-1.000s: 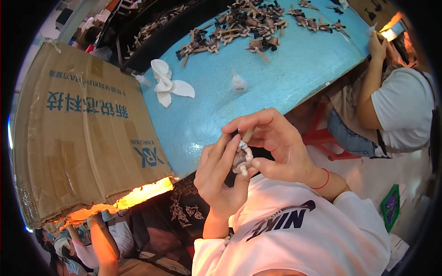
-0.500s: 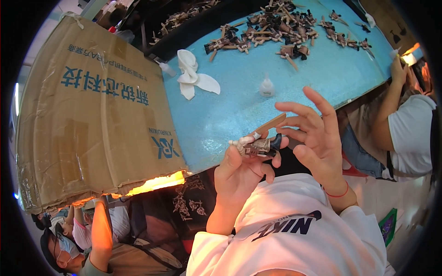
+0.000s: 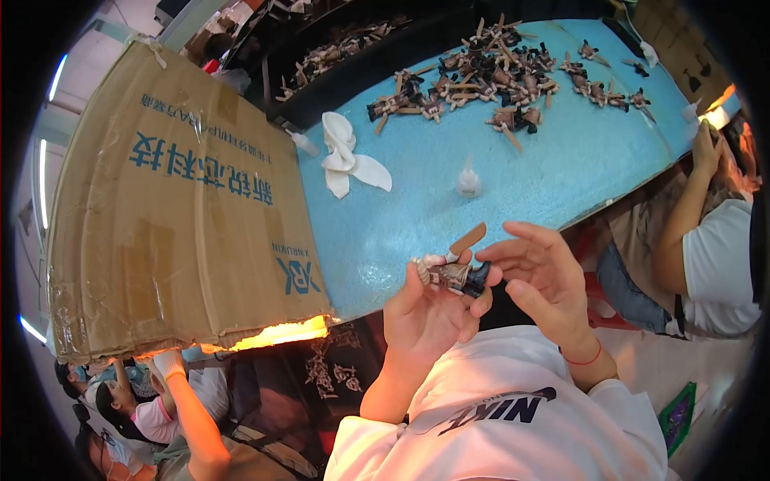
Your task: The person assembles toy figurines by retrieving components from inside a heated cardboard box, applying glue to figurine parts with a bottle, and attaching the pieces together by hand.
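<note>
one figurine [image 3: 451, 276], brown with dark boots, held in the left hand [image 3: 417, 321] at the near edge of the blue counter [image 3: 385, 232]. right hand [image 3: 553, 280] holds nothing, fingers spread beside the boots; contact unclear from here. on the counter: one squeeze bottle [image 3: 469, 184], one white cloth [image 3: 338, 132], a second bottle [image 3: 304, 144]; beyond, a heap of figurines [image 3: 501, 68], too tangled to count. one carton [image 3: 176, 264] blocks the left side, blue printing upside down.

Brown-and-cream figurine [image 3: 449, 276] with black boots [image 3: 477, 280] and tan strip [image 3: 469, 240], light-blue tabletop [image 3: 393, 228], white cloth [image 3: 340, 151], brown cardboard [image 3: 184, 248]
</note>
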The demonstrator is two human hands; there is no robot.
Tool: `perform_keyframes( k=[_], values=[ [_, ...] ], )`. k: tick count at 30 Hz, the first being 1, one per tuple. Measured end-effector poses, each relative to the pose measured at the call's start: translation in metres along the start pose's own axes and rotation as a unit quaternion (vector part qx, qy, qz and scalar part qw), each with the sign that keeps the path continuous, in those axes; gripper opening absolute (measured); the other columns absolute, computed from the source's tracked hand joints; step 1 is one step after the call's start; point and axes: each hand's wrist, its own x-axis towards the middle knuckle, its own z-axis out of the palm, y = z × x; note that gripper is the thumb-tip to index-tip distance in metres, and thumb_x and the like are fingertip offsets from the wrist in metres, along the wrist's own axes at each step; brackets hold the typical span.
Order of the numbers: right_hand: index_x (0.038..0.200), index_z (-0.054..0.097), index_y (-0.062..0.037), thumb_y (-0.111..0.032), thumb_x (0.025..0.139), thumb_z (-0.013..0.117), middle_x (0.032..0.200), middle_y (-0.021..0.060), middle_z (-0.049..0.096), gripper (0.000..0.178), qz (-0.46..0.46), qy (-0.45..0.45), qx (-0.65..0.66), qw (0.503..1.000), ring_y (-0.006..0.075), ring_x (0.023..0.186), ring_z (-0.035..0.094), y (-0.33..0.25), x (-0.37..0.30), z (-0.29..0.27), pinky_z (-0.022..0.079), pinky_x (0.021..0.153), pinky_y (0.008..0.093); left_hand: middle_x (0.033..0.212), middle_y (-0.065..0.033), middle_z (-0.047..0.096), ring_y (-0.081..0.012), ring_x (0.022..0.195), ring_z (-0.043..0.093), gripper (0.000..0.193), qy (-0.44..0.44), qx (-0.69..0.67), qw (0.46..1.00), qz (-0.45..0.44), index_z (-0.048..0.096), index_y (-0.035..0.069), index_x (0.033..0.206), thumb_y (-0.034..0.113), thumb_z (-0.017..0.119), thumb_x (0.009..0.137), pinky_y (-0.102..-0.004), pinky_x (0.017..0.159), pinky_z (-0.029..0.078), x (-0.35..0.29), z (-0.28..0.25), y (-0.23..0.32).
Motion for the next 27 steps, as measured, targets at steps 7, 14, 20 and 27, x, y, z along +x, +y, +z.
perform_keyframes(
  k=[7,14,20,27],
  values=[
    [0.118,0.049,0.0039,0.006,0.081,0.054,0.103,0.0157,0.061,0.037,0.009,0.015,-0.063,0.998,0.0196,0.091,0.063,0.009,-0.014,-0.008,0.050,0.082,0.0300,0.121,-0.0089,0.055,-0.0380,0.098,0.054,0.035,0.078,0.142,0.984,0.070,0.054,0.015,0.113,0.041,0.039,0.094,-0.0391,0.055,0.050,0.009,0.013,0.020],
    [0.113,0.053,0.0040,0.005,0.082,0.052,0.098,0.0152,0.063,0.031,0.035,0.045,-0.098,0.994,0.0197,0.087,0.064,0.020,-0.029,-0.031,0.052,0.077,0.0281,0.114,-0.0270,0.053,-0.0316,0.079,0.063,0.044,0.191,0.248,0.938,0.151,0.049,0.006,0.113,0.042,0.032,0.095,-0.0377,0.054,0.054,0.041,0.019,0.058],
    [0.111,0.053,0.0045,0.004,0.082,0.053,0.095,0.0147,0.064,0.029,0.050,0.058,-0.097,0.992,0.0197,0.083,0.065,0.022,-0.037,-0.044,0.052,0.073,0.0271,0.106,-0.0183,0.060,-0.0275,0.078,0.065,0.045,0.255,0.328,0.900,0.133,0.047,0.010,0.114,0.048,0.034,0.093,-0.0341,0.056,0.054,0.116,-0.009,0.102],
    [0.111,0.054,0.0031,0.004,0.083,0.053,0.095,0.0140,0.064,0.028,0.044,0.055,-0.111,0.991,0.0188,0.083,0.065,0.021,-0.042,-0.040,0.052,0.072,0.0261,0.127,-0.0241,0.041,-0.0380,0.100,0.058,0.053,0.213,0.451,0.836,0.229,0.037,-0.008,0.122,0.037,0.040,0.095,-0.0413,0.075,0.055,0.230,-0.009,0.181]
  ],
)
